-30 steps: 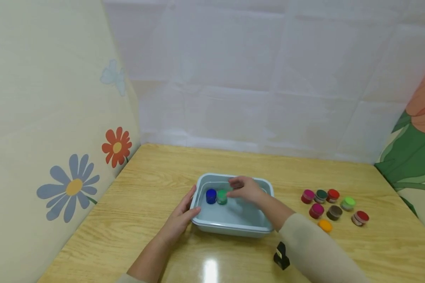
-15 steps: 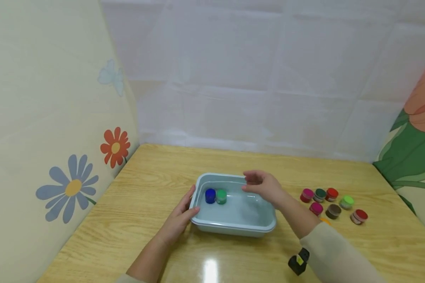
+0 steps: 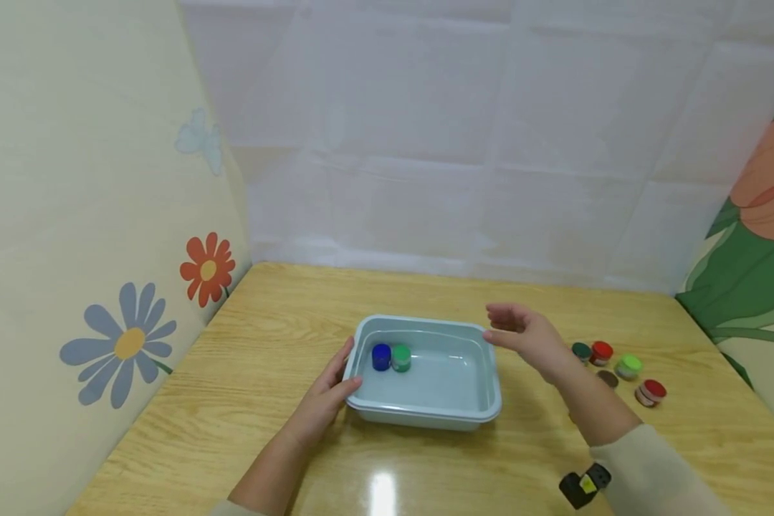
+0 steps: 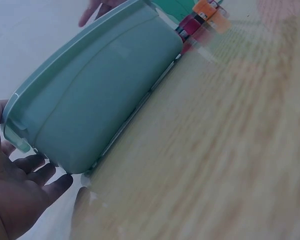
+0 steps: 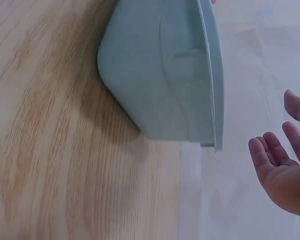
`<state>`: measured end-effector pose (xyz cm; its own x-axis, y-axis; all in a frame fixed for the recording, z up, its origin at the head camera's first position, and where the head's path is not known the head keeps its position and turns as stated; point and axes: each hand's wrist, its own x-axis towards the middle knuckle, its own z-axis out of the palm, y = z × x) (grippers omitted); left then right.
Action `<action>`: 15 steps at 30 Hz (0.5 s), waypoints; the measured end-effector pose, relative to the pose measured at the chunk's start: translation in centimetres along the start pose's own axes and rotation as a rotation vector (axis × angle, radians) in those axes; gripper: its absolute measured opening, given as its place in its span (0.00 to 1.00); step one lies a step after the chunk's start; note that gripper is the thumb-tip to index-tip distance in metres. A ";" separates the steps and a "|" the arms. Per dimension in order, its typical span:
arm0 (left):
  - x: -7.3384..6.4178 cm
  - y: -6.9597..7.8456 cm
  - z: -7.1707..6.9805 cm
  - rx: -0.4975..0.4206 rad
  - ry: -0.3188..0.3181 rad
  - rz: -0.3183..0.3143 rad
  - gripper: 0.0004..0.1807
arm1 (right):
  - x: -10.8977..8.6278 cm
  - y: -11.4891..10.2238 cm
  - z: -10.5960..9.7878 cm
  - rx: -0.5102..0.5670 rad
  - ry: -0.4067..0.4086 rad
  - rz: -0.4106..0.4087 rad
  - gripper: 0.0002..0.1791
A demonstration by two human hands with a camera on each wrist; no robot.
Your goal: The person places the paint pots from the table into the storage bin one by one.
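Note:
A pale blue-green plastic basin (image 3: 441,392) stands on the wooden table in the head view. Inside it, toward the left, a blue-lidded jar (image 3: 381,357) and a green-lidded jar (image 3: 401,358) stand side by side. My left hand (image 3: 323,396) grips the basin's left end, thumb over the rim and fingers along the outer wall; the left wrist view shows those fingers (image 4: 42,176) near the base. My right hand (image 3: 534,342) hovers by the basin's back right corner, fingers loosely bent around nothing. The right wrist view shows it apart from the rim.
On the table's right lie several small jars: dark green (image 3: 581,350), red (image 3: 601,352), light green (image 3: 628,367), brown (image 3: 608,378) and another red jar (image 3: 650,393). My right forearm hides others; orange (image 4: 204,9) and magenta (image 4: 189,24) ones show in the left wrist view.
My right hand has moved right, from over the basin beside the green-lidded jar to past the back right corner. The left hand stays on the basin, and both jars inside stay put.

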<state>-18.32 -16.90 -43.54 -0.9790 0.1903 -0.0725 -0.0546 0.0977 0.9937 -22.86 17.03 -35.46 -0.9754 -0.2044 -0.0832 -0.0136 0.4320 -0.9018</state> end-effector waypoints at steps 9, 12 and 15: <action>0.2 -0.1 0.0 0.006 0.006 -0.006 0.37 | -1.9 2.2 -2.4 -0.066 0.071 0.043 0.36; 0.2 -0.1 0.0 0.004 0.003 -0.003 0.37 | -2.4 3.2 -3.0 -0.062 0.085 0.065 0.37; 0.1 0.0 0.0 0.002 0.001 0.003 0.37 | -3.0 4.1 -3.5 -0.061 0.107 0.075 0.38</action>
<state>-18.40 -16.86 -43.60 -0.9793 0.1900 -0.0694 -0.0511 0.0995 0.9937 -20.79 22.47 -37.44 -0.9919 -0.0764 -0.1011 0.0502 0.4954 -0.8672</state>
